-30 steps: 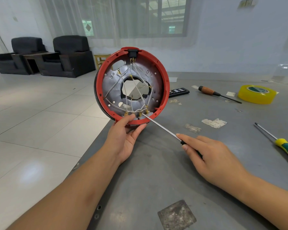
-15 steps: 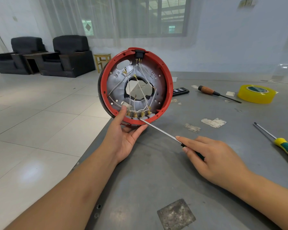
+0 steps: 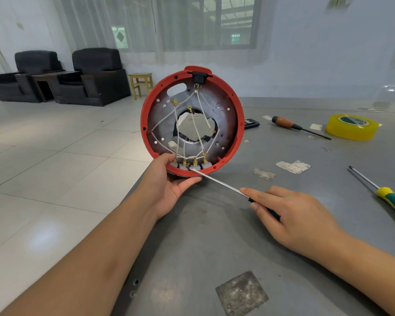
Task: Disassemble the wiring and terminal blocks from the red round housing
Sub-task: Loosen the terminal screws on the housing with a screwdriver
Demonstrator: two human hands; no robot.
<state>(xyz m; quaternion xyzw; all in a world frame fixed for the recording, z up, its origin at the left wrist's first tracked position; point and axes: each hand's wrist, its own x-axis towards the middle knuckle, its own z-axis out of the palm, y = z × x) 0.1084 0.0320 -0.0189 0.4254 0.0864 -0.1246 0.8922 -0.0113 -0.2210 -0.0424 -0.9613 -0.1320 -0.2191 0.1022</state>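
Observation:
The red round housing (image 3: 236, 115) stands on edge at the table's left edge, open side facing me. White wires (image 3: 197, 131) cross its grey inner plate from a black switch (image 3: 199, 78) at the top down to several grey terminal blocks (image 3: 193, 165) with brass tabs along the bottom rim. My left hand (image 3: 169, 183) grips the bottom rim, thumb beside the leftmost block. My right hand (image 3: 292, 220) holds a long screwdriver (image 3: 219, 182) by its black handle, the tip touching the blocks near the rim.
On the grey metal table (image 3: 214, 247) lie a brown-handled screwdriver (image 3: 292, 125), a yellow tape roll (image 3: 351, 126), a green-and-yellow screwdriver (image 3: 390, 197) at right, and a black remote (image 3: 251, 122) behind the housing. Tiled floor and dark armchairs (image 3: 94, 76) are to the left.
The housing has shifted right and rotated slightly in my left hand, bringing the terminal blocks to the bottom rim. The screwdriver tip stays at the blocks.

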